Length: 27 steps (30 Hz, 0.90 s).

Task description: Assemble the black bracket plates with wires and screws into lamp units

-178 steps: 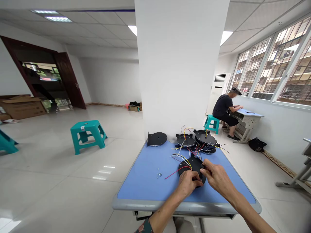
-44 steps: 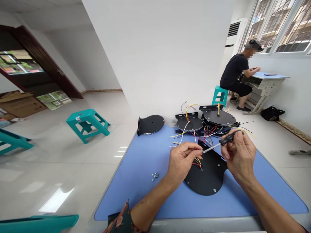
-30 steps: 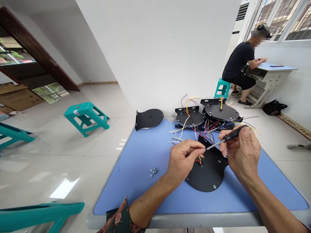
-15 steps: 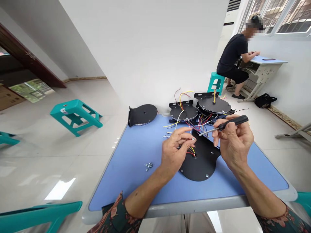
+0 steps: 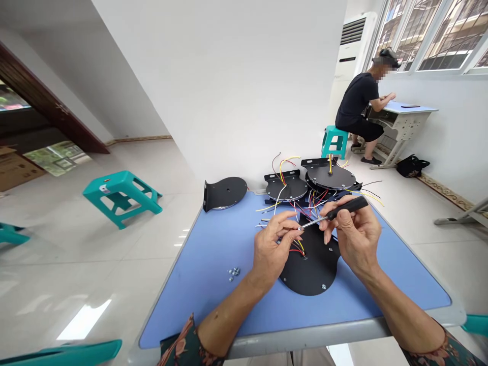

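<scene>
My left hand (image 5: pixel 275 246) pinches a small screw (image 5: pixel 300 229) between thumb and forefinger. In my right hand (image 5: pixel 358 236) is a screwdriver (image 5: pixel 346 207) with a black handle, its metal tip meeting the screw at the left fingertips. Below both hands a black metal plate (image 5: pixel 312 277) lies on the blue table (image 5: pixel 198 284). Red and yellow wires (image 5: pixel 299 246) come out of a hole in the plate, and a few screws sit near its edge. To the left of my left hand is a small cluster of loose screws (image 5: pixel 234 273).
Several similar black plates with wires (image 5: pixel 287 187) are stacked at the table's back; another plate (image 5: pixel 229 193) lies at the back left. A white wall (image 5: pixel 229 91) rises behind. Green stools (image 5: pixel 122 195) stand on the floor. A person (image 5: pixel 360 101) sits at another desk at the right.
My right hand has moved left and brought the screwdriver tip to the screw in my left fingers. The view has tilted up slightly.
</scene>
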Tool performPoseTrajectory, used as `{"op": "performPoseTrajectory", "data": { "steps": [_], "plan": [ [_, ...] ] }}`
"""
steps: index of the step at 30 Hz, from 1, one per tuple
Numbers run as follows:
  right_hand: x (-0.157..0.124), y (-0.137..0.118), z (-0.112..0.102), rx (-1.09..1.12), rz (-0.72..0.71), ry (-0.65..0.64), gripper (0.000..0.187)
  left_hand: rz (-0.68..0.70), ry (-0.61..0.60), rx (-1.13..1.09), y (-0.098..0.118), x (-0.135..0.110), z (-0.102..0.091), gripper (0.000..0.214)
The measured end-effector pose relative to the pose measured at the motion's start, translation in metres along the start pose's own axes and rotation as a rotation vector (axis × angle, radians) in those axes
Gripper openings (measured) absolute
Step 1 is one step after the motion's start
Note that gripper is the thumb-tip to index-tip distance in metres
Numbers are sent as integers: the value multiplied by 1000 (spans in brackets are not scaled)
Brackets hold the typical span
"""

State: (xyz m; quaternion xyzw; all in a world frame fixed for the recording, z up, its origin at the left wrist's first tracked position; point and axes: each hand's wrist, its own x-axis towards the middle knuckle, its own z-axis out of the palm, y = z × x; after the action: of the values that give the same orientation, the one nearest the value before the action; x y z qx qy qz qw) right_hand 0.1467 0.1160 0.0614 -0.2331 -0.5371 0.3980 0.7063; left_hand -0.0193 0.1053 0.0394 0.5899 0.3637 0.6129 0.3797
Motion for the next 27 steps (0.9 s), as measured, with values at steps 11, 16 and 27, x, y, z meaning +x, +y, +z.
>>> {"op": "performPoseTrajectory", "data": {
  "steps": [11,16,27],
  "plan": [
    [-2,-1,0,-17,31,-40,16,3,-11,37,-1,0,-1,27],
    [-2,-1,-3,-21,20,-108,13,28,9,73,-2,-1,-2,26],
    [0,-5,2,-122,-53,-243,17,189,49,279,-9,6,-11,23]
  ]
}}
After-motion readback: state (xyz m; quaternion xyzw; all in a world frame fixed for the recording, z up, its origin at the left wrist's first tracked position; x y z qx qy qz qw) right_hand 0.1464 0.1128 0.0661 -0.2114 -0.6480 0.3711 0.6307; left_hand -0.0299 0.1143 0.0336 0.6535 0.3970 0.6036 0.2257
